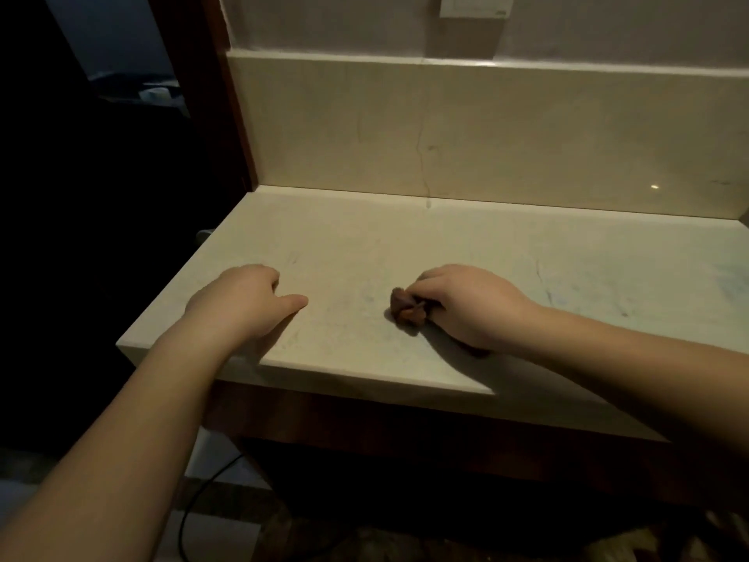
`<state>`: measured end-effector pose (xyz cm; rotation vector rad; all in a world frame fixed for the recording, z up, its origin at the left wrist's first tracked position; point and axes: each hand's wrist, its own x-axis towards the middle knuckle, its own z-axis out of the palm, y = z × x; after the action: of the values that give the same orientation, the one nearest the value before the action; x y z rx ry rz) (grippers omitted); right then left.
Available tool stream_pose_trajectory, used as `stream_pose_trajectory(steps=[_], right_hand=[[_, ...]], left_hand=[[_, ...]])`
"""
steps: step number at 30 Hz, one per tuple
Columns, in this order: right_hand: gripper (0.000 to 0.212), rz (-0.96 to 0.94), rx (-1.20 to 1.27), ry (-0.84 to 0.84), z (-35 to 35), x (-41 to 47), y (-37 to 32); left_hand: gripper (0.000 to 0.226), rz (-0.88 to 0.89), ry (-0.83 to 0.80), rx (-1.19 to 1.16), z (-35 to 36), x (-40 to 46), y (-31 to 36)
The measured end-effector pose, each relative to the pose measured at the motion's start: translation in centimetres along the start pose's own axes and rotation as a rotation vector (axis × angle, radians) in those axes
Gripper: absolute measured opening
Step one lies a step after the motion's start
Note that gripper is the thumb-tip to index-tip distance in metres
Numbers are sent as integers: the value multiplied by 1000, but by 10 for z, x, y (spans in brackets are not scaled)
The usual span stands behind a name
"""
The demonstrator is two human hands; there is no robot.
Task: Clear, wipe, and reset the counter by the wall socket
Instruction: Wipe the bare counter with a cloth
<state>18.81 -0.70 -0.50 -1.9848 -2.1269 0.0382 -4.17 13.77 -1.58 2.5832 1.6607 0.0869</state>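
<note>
Nearest the camera, two bare forearms reach in over the front edge of the pale stone counter (364, 245). The left hand (239, 302) rests on the slab near its left corner, fingers curled under and the thumb stretched out flat along the surface; it holds nothing, and it looks placed there to steady the body while the other hand works. The right hand (466, 306) is pressed down a little right of centre, its fingers bunched around a small wadded brown cloth (407, 308) that pokes out toward the left, probably a wiping rag, though the dim light makes this uncertain. Gripping it crumpled keeps pressure on the stone. Faint streaks show farther back, before the backsplash (486, 131), with the wall socket (476, 6) above.
</note>
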Motion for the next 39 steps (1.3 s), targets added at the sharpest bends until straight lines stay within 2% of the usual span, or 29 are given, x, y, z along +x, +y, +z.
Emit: stream_pose_trajectory(steps=[5, 7, 9, 14, 16, 23, 27, 34, 39], right_hand=[[16, 245, -64, -15, -1, 88, 52], [12, 291, -70, -26, -1, 110, 63], [12, 262, -63, -22, 2, 109, 65], [27, 23, -46, -49, -3, 39, 55], [28, -14, -13, -76, -8, 29, 58], [18, 218, -13, -15, 1, 132, 101], [18, 252, -4, -11, 4, 166, 112], [17, 136, -3, -12, -4, 93, 114], [18, 215, -65, -4, -5, 96, 123]], left_hand=[[54, 57, 5, -228, -7, -19, 56], [40, 105, -24, -210, -5, -20, 76], [31, 129, -49, -154, -3, -16, 88], [33, 137, -30, -124, 2, -9, 96], [36, 114, -28, -127, 4, -7, 98], [47, 92, -2, 54, 6, -12, 112], [50, 89, 26, 85, 7, -16, 114], [52, 108, 34, 118, 9, -15, 109], [53, 107, 38, 140, 7, -13, 112]])
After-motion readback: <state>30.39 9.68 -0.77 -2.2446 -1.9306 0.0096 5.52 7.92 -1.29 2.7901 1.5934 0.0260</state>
